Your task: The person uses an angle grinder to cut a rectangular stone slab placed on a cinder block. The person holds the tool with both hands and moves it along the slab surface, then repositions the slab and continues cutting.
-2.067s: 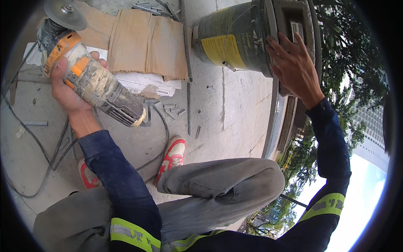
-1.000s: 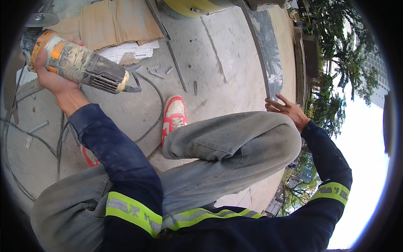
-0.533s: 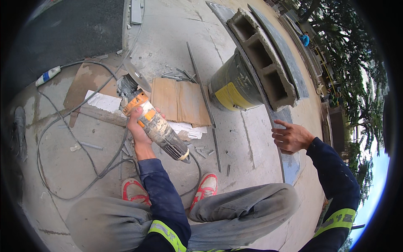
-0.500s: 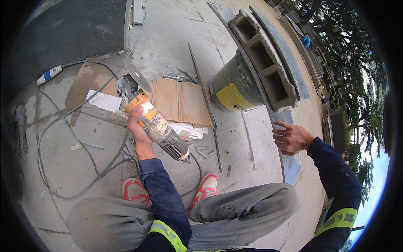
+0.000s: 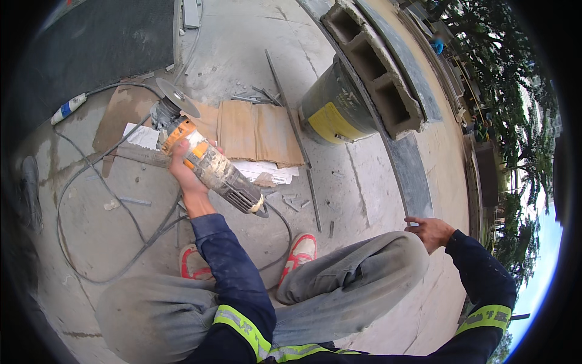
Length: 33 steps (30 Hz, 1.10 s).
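1. My left hand [image 5: 185, 173] is wrapping around the angle grinder [image 5: 203, 161], and most of my fingers are hiding behind its dusty body; only the thumb side and a fingertip over the orange band are showing.
2. I cannot tell whether I am pressing the switch, since my palm is covering that side.
3. The grinder's cutting disc [image 5: 177, 97] is pointing up and away from my knuckles, tilted and edge-on, so its face is hard to read.
4. Its grey cable [image 5: 97, 200] is trailing off from below my wrist, looping over the concrete and slipping out of sight under my knee.
5. My left arm is reaching forward with the wrist bent, holding the grinder in the air above the cardboard sheets [image 5: 257, 130] lying just beyond my fingers.
6. My right hand [image 5: 429, 232] is hovering just past my raised right knee, palm down, fingers loosely curled and gripping nothing.
7. Well beyond my right fingers, a dark bucket [image 5: 333, 109] is standing against a hollow concrete block [image 5: 376, 67].
8. My red shoes [image 5: 300, 252] are peeking out below the grinder, half covered by my trouser legs.
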Tool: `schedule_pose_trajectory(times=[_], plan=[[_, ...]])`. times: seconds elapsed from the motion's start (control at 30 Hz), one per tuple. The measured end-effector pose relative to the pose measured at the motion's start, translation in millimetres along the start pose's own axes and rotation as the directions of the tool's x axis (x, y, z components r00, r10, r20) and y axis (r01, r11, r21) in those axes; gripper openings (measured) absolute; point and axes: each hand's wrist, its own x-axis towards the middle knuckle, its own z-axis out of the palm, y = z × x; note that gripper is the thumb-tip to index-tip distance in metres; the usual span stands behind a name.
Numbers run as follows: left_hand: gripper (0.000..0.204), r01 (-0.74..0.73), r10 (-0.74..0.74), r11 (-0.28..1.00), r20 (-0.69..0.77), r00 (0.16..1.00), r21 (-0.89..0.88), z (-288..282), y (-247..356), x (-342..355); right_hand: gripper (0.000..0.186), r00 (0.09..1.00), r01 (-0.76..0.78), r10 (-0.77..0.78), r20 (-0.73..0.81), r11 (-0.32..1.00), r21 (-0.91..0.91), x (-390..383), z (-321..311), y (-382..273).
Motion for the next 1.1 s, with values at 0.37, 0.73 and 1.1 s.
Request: schedule_pose_trajectory(times=[0.37, 0.73, 1.1], plan=[[0.046, 0.000, 0.002, 1.000, 0.091, 0.996, -0.028, 6.7, 3.5, -9.7, 0.023, 0.945, -0.322, 0.168, -0.282, 0.644, -0.694, 141.3, -125.3, 143.1], [0.045, -0.061, 0.067, 0.997, 0.121, 0.990, -0.050, 5.3, 4.6, -11.9, 0.018, 0.973, -0.188, 0.207, -0.100, 0.465, -0.865, 149.4, -121.9, 135.6], [0.040, -0.112, 0.101, 0.992, 0.177, 0.979, 0.052, 15.0, 5.7, -22.8, 0.027, 0.651, -0.484, 0.488, -0.581, 0.857, 0.177, 152.8, -113.3, 4.5]])
